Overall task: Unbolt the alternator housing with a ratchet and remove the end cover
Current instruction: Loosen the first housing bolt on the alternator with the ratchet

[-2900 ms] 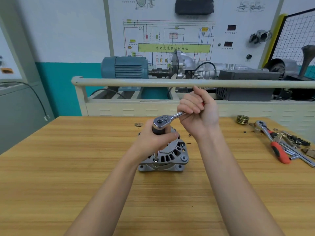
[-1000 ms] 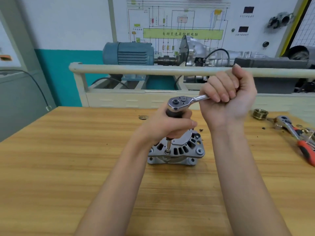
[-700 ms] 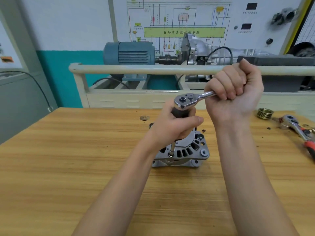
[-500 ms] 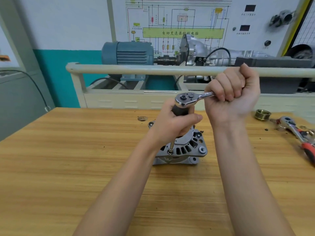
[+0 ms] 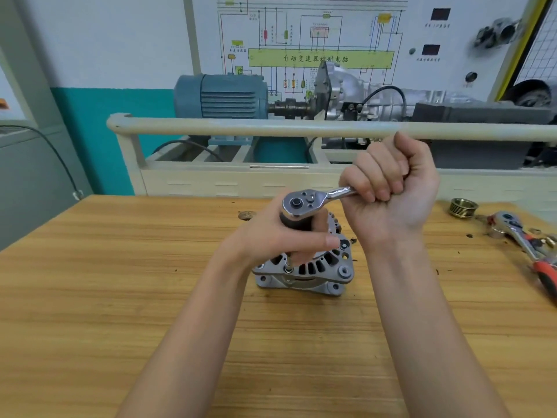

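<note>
A silver alternator [image 5: 313,270] stands on the wooden bench [image 5: 120,297] at the middle. A chrome ratchet [image 5: 304,203] sits above it on a long extension whose tip meets a bolt at the housing's front-left rim [image 5: 288,269]. My left hand [image 5: 283,236] grips the dark socket and extension just under the ratchet head. My right hand [image 5: 391,188] is curled round the ratchet handle, which points right and away from me. Most of the handle is hidden in my fist.
A brass pulley [image 5: 461,207] lies at the right rear of the bench. A second ratchet with a red handle [image 5: 527,245] and small parts lie at the right edge. A cream rail [image 5: 301,128] and a motor rig stand behind the bench.
Over the last second the ratchet head and my right fist shifted slightly as the handle swung. My left hand kept its grip under the ratchet head, and the alternator stayed put.
</note>
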The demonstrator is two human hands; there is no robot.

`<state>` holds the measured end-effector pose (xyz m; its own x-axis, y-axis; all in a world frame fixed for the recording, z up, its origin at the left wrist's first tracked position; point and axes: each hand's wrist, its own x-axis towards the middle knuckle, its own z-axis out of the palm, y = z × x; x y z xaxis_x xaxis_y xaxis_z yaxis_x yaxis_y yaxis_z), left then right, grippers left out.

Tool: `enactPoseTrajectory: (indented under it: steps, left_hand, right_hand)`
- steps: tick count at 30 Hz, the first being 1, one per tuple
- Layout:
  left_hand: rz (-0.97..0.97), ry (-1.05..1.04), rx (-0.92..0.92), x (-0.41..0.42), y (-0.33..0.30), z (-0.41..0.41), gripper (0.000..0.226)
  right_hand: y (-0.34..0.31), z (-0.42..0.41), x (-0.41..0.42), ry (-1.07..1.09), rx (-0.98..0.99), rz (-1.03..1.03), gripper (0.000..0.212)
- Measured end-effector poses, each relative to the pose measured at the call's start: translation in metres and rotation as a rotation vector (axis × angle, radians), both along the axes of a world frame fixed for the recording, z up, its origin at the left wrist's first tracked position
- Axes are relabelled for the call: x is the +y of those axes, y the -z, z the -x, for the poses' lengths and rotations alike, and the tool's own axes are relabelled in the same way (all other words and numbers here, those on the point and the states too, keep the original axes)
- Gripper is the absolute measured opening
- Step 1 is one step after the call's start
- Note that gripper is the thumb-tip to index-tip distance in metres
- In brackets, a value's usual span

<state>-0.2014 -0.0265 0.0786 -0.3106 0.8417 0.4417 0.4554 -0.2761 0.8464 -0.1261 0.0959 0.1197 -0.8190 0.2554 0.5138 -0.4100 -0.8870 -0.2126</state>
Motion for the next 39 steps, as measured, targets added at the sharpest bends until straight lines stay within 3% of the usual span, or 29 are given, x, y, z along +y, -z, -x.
enactPoseTrajectory:
  steps: [5,9,12,15,20,23,28,33,39]
  left_hand:
    - [-0.128,-0.181,-0.171,0.006,0.003,-0.003,0.032]
    - [-0.166,-0.295,-0.229,0.009,0.004,-0.006,0.032]
    - [-0.127,-0.241,-0.142,0.010,0.002,-0.007,0.038]
    - [-0.075,-0.162,-0.045,0.009,0.001,-0.009,0.030]
    - [-0.067,-0.032,-0.050,0.004,-0.002,-0.003,0.030]
    - [-0.059,-0.071,-0.046,0.004,-0.002,-0.004,0.029]
    - [-0.176,-0.246,-0.123,0.016,0.000,-0.011,0.033]
    - [-0.399,-0.462,-0.125,0.024,0.003,-0.018,0.033]
    - [-0.551,-0.602,-0.143,0.033,0.010,-0.023,0.033]
  right_hand:
    - [0.002,-0.011,-0.017,0.366,-0.018,0.004,0.040]
    - [0.005,-0.014,-0.023,0.438,0.010,0.005,0.039]
    - [0.003,-0.009,-0.008,0.311,-0.018,-0.008,0.041]
    - [0.002,0.000,0.008,0.047,-0.034,0.013,0.042]
    - [0.008,0.012,0.016,-0.201,0.049,0.014,0.041]
    - [0.007,0.014,0.016,-0.234,0.032,0.025,0.041]
    - [0.001,0.005,0.008,0.038,-0.084,0.109,0.039]
    - [0.001,-0.010,-0.011,0.380,-0.048,0.048,0.039]
    - [0.003,-0.010,-0.011,0.398,-0.001,0.008,0.042]
